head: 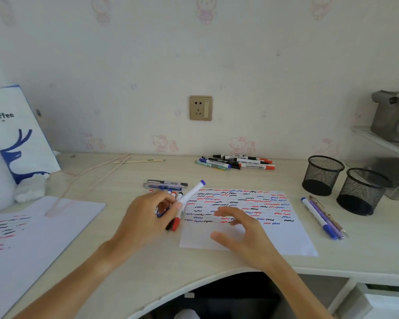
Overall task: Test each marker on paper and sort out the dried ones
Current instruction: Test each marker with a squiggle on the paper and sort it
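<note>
The left hand [152, 215] pinches a blue-capped marker [190, 194] between thumb and fingertips. Its long axis slants up and away to the right, cap end out beyond the fingers, the other end hidden in the palm. The right hand [242, 229] hovers over the paper [286, 240] with fingers spread and holding nothing, just right of the marker. More markers [176, 223] lie under the left fingers. Likely next, the nearer right hand pulls the cap along that slant.
</note>
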